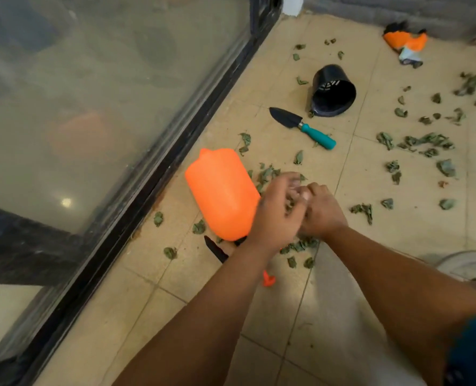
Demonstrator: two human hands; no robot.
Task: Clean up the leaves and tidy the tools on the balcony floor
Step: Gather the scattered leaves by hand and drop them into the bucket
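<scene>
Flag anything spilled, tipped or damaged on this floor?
Dry leaves are scattered across the tiles. The black pot and orange sprayer bottle lie on their sides. The trowel lies loose beside the pot.

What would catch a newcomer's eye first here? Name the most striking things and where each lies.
The bright orange sprayer bottle lies on its side near the glass door's dark frame. Just right of it, the hands meet over a clump of dry leaves. Farther back, a teal-handled trowel lies beside a tipped black pot.
</scene>
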